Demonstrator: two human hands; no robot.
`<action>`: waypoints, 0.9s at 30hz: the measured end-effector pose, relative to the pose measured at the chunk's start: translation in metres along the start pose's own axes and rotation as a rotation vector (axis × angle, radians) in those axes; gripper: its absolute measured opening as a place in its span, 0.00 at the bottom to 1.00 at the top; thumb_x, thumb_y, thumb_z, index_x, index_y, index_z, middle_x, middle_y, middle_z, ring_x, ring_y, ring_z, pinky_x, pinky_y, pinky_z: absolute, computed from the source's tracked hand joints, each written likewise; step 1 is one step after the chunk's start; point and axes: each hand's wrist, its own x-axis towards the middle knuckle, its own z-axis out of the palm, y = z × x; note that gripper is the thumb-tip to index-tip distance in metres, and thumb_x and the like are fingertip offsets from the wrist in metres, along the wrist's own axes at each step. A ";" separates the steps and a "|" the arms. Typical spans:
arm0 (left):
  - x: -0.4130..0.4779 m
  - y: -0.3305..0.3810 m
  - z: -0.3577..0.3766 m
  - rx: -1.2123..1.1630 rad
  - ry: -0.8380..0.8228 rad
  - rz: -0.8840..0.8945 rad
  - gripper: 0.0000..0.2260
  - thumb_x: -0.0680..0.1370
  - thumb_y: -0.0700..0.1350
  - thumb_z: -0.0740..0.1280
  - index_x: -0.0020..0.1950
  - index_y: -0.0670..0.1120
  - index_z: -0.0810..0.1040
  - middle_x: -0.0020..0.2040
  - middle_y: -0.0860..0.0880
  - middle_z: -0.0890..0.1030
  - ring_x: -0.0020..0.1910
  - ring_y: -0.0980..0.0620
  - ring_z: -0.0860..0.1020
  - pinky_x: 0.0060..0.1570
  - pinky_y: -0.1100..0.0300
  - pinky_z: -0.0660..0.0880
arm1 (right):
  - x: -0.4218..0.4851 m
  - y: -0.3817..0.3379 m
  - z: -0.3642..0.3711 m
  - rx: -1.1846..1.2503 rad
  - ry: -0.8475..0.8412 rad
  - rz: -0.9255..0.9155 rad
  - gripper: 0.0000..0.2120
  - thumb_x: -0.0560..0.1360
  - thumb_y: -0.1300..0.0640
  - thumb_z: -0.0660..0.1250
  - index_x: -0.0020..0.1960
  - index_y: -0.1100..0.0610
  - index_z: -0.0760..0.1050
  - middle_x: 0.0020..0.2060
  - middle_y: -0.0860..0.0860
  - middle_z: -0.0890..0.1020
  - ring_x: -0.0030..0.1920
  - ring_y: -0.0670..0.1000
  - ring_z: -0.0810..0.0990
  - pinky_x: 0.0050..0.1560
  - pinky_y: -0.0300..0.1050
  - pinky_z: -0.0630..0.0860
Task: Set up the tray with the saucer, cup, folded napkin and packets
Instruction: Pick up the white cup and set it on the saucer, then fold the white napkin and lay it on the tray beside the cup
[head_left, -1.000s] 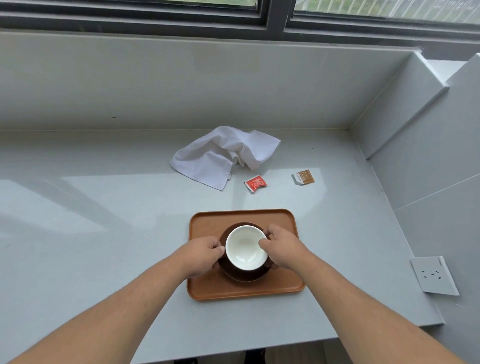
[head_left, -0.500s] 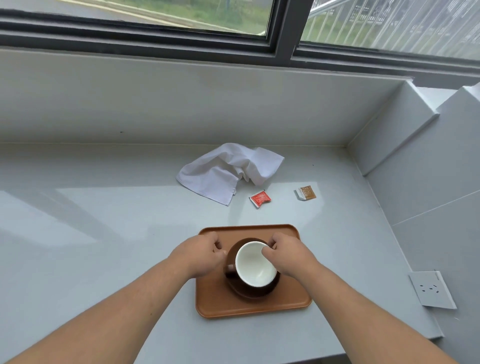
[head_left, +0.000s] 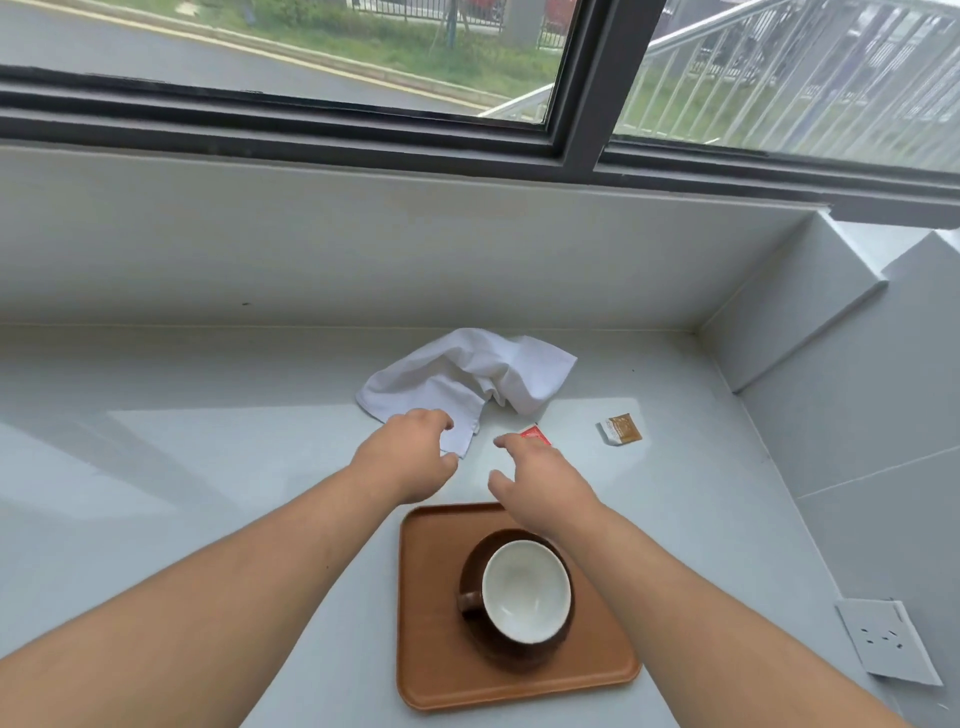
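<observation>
the tray (head_left: 431, 670) lies at lower centre on the counter (head_left: 156, 467), with the cup (head_left: 525, 590) on its saucer (head_left: 475, 558), handle to frame left. at mid-frame both hands reach past it: the left hand (head_left: 410, 457), fingers curled but empty, over the crumpled napkin's (head_left: 467, 379) near edge; the right hand (head_left: 540, 480), fingers spread and empty, by the red packet (head_left: 535, 434). the brown packet (head_left: 621, 429) lies further right.

a grey counter (head_left: 182, 467) runs under a dark-framed window (head_left: 576, 130), a wall socket (head_left: 883, 644) at right.
</observation>
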 end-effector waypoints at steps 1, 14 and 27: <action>0.006 0.002 0.000 0.013 0.000 0.000 0.25 0.78 0.57 0.64 0.74 0.54 0.70 0.74 0.52 0.72 0.71 0.48 0.70 0.61 0.49 0.75 | 0.008 0.001 0.000 -0.014 -0.007 -0.024 0.25 0.79 0.48 0.62 0.76 0.49 0.67 0.69 0.51 0.76 0.69 0.54 0.71 0.62 0.53 0.74; 0.076 0.036 0.031 0.192 -0.162 -0.052 0.26 0.79 0.56 0.61 0.78 0.62 0.64 0.82 0.43 0.59 0.75 0.40 0.64 0.67 0.45 0.71 | 0.076 0.047 -0.001 -0.029 -0.073 -0.098 0.25 0.79 0.55 0.59 0.75 0.48 0.68 0.70 0.51 0.76 0.68 0.55 0.74 0.61 0.52 0.76; 0.084 0.044 0.043 0.164 -0.070 -0.093 0.20 0.77 0.54 0.64 0.67 0.48 0.75 0.66 0.47 0.74 0.62 0.43 0.75 0.57 0.46 0.77 | 0.077 0.069 -0.010 -0.047 -0.079 -0.093 0.27 0.80 0.55 0.58 0.79 0.50 0.65 0.74 0.52 0.73 0.72 0.58 0.70 0.69 0.55 0.72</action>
